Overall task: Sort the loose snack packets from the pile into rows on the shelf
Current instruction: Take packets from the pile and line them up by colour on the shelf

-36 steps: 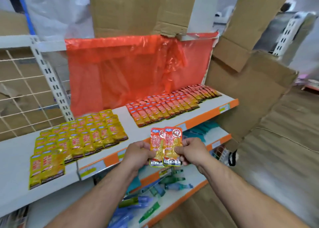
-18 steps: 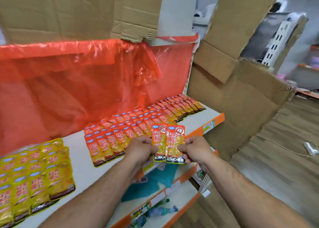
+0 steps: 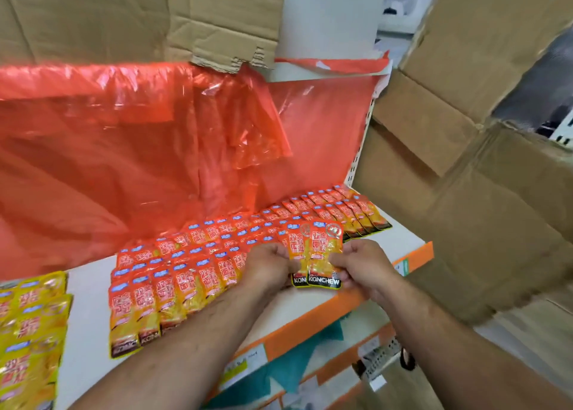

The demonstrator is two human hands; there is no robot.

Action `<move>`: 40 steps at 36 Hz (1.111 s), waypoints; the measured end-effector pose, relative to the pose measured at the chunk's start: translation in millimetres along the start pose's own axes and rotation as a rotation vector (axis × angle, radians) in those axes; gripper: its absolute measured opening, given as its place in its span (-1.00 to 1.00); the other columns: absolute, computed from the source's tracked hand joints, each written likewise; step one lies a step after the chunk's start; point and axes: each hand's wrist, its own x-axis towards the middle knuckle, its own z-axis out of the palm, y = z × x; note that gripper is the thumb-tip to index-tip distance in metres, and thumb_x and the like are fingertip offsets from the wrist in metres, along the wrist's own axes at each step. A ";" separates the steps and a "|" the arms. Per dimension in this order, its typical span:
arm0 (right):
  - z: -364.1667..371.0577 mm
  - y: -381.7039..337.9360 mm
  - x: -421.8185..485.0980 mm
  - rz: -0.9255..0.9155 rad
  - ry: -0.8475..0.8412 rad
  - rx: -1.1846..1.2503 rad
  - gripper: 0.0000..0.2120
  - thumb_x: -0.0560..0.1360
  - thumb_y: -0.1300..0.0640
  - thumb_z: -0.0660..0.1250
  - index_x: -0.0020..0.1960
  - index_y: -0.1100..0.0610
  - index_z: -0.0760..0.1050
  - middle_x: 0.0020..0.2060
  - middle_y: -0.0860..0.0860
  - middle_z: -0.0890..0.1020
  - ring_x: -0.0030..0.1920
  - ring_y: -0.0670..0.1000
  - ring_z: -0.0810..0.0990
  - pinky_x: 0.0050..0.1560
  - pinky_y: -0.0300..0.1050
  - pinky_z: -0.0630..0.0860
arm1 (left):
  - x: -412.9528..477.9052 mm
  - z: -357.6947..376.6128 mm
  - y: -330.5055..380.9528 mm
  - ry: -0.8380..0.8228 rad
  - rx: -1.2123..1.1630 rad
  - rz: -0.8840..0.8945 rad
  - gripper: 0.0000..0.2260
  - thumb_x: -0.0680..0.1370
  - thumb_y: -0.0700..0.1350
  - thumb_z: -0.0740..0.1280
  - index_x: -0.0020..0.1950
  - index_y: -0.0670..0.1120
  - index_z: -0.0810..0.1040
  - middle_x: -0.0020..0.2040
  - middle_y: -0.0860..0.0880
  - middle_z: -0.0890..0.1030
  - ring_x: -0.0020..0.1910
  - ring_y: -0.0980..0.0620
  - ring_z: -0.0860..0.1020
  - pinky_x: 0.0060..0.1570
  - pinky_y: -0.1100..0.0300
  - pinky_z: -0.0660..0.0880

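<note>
View: the head camera is looking forward and down at a shelf [image 3: 90,313]; two bare forearms are reaching in from 6 o'clock.
Task item: two red-orange snack packets [image 3: 324,254] are standing upright, side by side and overlapping, just toward 5 o'clock of frame centre, over the front part of the shelf. A black band reading "KONCHEW" is showing along their bottom edge.
Left grip: the left grip [image 3: 268,267] is pinching the 9 o'clock edge of the pair, fingers curled in.
Right grip: the right grip [image 3: 362,265] is pinching the 3 o'clock edge, thumb lying on the face of the nearer packet.
Sorted stock: the red rows [image 3: 186,273] are lying flat and overlapping on the shelf, running on a diagonal from 8 o'clock up to 2 o'clock; the held pair is sitting in front of their middle stretch. Contact with them: cannot tell.
Neighbouring stock: yellow packets [image 3: 31,326] are lying in rows at the 8 o'clock edge, with a strip of bare shelf separating them from the red rows.
Backdrop: a red plastic sheet [image 3: 124,149] is hanging behind the rows, from 9 to 12 o'clock.
Surroundings: cardboard [image 3: 465,192] is leaning at 3 o'clock, with more overhead at 12 o'clock.
Shelf front: an orange strip [image 3: 310,332] is carrying a paper label [image 3: 245,360] near 6 o'clock.
Lower shelf: teal items [image 3: 279,375] are showing below; too blurred to identify.
</note>
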 end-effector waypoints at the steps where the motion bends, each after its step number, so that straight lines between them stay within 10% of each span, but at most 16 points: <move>1: -4.1 1.2 8.9 0.004 -0.020 -0.011 -0.65 0.49 0.29 0.43 -0.31 0.11 0.30 -0.55 0.05 0.42 -0.57 0.03 0.38 -0.53 -0.14 0.39 | 3.3 5.7 1.0 0.025 0.006 -0.003 -0.64 0.39 -0.35 0.48 -0.44 -0.06 0.39 -0.52 -0.02 0.43 -0.49 0.00 0.42 -0.39 0.16 0.39; 25: -69.2 11.7 128.2 -0.083 -0.459 -0.168 -0.87 0.50 0.27 0.43 -0.11 0.20 0.48 -0.36 0.12 0.50 -0.54 -0.04 0.45 -0.50 -0.16 0.40 | 26.3 98.7 14.9 0.589 0.538 0.027 -0.87 0.42 -0.20 0.44 -0.29 -0.10 0.54 -0.31 -0.04 0.64 -0.26 -0.04 0.60 -0.32 0.15 0.45; 40: -71.7 9.6 136.9 -0.068 -0.504 -0.160 -0.83 0.52 0.27 0.42 -0.13 0.15 0.42 -0.35 0.14 0.49 -0.45 0.01 0.46 -0.48 -0.14 0.41 | 38.7 92.9 10.4 0.591 0.757 0.030 -0.88 0.44 -0.20 0.33 -0.06 -0.14 0.46 -0.18 -0.10 0.62 -0.31 -0.06 0.44 -0.34 0.15 0.30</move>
